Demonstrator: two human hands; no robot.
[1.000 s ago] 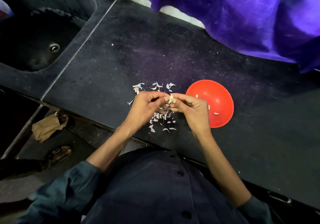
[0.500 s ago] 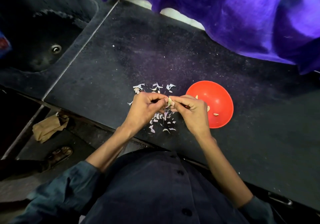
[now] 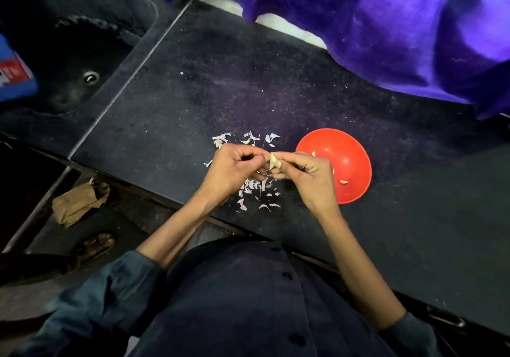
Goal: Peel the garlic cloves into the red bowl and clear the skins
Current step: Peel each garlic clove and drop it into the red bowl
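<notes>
Since the earlier frames the two hands have barely shifted: they stay together over the dark speckled stone counter (image 3: 276,86), and a blue packet with a red label (image 3: 13,72) has come further into view at the left edge, beside the dark sink basin (image 3: 82,61). The left hand (image 3: 234,167) and the right hand (image 3: 306,174) meet fingertip to fingertip, both with fingers curled and pinching one small pale garlic clove (image 3: 272,161) between them, just left of the round red plastic bowl (image 3: 350,147). The bowl sits on the counter, partly behind the right hand, with a few peeled cloves (image 3: 343,182) inside. Torn white garlic skins (image 3: 256,188) lie scattered on the counter beneath and beyond the hands. A purple cloth (image 3: 386,20) drapes across the far side.
</notes>
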